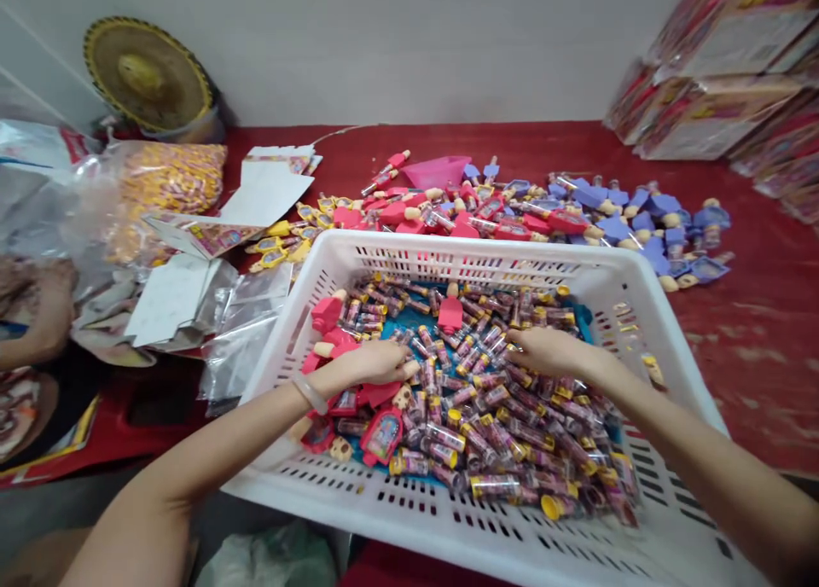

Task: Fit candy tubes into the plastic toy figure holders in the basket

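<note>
A white slatted plastic basket (486, 250) is in front of me, holding many small clear tubes (492, 485) with yellow caps and printed labels. At its left side lie red plastic toy pieces (382, 436) with beige ends, and one red piece (450, 314) rests among the tubes near the back. My left hand (380, 362), a pale bangle (310, 394) on its wrist, is over the red pieces with its fingers curled together. To the right, my right hand (541, 350) reaches down to the tubes, fingers closed at their tips. What either hand grips is hidden.
Behind the basket lie heaps of yellow (272, 250), red (409, 212) and purple toys (614, 229) on a red table (768, 314). Packaged stacks (710, 113) stand at the back right. White cards (272, 186) and clear bags (246, 327) lie left, beside another person's arm (44, 310).
</note>
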Motion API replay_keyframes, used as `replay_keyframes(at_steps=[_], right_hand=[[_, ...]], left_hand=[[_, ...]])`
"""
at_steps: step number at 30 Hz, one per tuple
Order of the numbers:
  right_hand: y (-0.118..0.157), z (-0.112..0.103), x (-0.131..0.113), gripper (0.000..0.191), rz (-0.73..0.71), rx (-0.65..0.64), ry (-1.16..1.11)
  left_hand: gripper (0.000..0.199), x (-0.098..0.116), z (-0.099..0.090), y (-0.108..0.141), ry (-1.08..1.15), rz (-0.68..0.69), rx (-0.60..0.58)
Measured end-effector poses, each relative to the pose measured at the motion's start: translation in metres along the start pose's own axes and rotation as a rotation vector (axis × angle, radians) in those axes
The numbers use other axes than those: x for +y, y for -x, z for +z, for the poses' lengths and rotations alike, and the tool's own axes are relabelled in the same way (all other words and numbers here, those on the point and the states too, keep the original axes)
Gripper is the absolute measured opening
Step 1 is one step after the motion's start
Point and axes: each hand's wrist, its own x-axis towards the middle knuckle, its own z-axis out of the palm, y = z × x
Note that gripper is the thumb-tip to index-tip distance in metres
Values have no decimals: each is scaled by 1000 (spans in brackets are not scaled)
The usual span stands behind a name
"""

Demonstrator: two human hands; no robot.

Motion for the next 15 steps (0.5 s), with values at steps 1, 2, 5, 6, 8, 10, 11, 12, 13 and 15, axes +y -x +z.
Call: replay_keyframes(at_steps=[1,2,5,6,8,10,11,12,13,15], right_hand=[[-2,8,-1,32,35,5,18],[-4,13,-2,33,58,18,29],[-15,18,-8,32,88,49,49],[-19,19,-10,31,90,51,51],[-23,23,-12,27,93,44,55],[-24,30,-14,29,82,43,59],[-23,34,-16,32,71,50,59],[-22,39,-18,34,56,63,58],[-21,43,-20,34,39,79,57],[-19,49,-26,27,1,118,48]], left_hand=[[23,0,3,-1,49,-7,20],[23,1,4,-4,74,-12,43],[25,15,4,-27,147,-10,164],[29,22,3,-39,187,-3,216],[35,39,2,-64,284,-1,322],[40,56,4,-88,388,-33,424],[41,63,5,-97,438,-57,466],[39,68,7,-104,487,-79,501],[38,72,9,-109,531,-96,526],[32,74,11,-111,619,-114,540]])
